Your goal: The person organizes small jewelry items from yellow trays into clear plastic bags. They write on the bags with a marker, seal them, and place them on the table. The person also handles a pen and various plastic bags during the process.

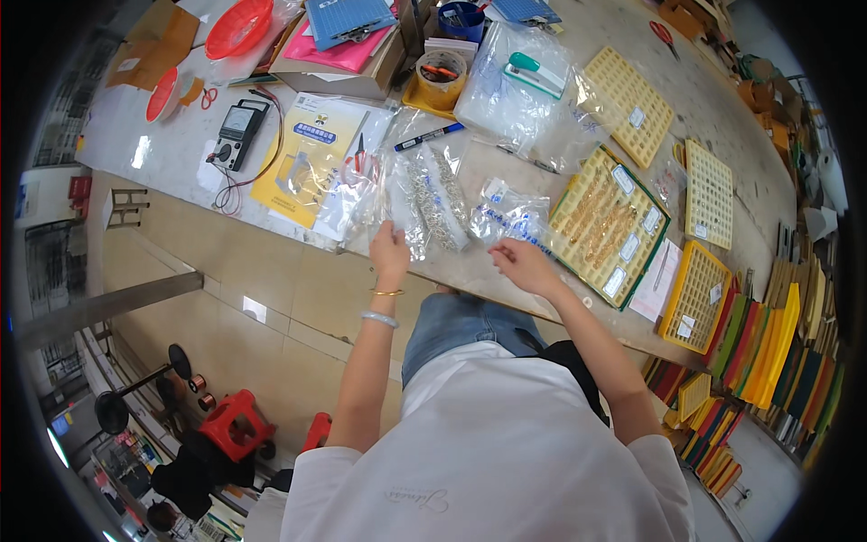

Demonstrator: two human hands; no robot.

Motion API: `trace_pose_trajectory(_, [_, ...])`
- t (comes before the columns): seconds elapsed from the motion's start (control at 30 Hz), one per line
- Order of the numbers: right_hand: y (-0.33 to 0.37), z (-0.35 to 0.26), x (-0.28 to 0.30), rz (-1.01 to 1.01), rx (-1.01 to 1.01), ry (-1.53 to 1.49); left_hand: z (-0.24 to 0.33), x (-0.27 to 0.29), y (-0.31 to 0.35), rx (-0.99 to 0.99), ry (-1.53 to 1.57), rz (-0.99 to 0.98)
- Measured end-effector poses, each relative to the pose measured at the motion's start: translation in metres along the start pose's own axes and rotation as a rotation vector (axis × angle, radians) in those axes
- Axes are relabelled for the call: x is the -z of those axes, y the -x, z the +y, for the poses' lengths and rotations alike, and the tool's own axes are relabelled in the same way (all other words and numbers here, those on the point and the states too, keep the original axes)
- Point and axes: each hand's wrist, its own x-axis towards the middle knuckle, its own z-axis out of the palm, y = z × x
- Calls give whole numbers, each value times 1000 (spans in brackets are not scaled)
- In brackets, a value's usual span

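Note:
A clear plastic bag [440, 203] filled with small silvery metal parts lies near the table's front edge. At the bag's lower left corner, the fingers of my left hand [389, 252] are closed, pinching its plastic edge. To the right lies a smaller clear bag [510, 217] with blue handwriting. My right hand [526, 266] is just in front of that smaller bag, fingers curled in and pressed together; whatever is between them is hidden. A blue marker [429, 137] rests behind the filled bag. Right of my right hand sits a yellow compartment tray [578, 194] with rows of gold-coloured parts.
More yellow compartment trays [709, 194] stand at the right. On the left are a black multimeter [239, 131] with leads, a yellow printed sheet [302, 167] and scissors [360, 163]. A green stapler [535, 75] lies on plastic bags behind. A red stool [237, 425] stands on the floor.

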Motion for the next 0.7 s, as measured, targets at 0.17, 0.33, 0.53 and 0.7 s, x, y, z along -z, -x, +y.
trace_pose_trajectory(0.17, [-49,-34,-28,122,6,275,-23,18,18,85,529,-141])
trace_pose_trajectory(0.33, [-82,-46,-53,159,-29,554,-4,53,31,204,1064,-357])
trace_pose_trajectory(0.53, [-91,-43,-47,68,61,413,17,79,44,135,1220,-389])
trace_pose_trajectory(0.7, [-84,-40,-42,93,110,346,36,99,48,-4,1193,-411])
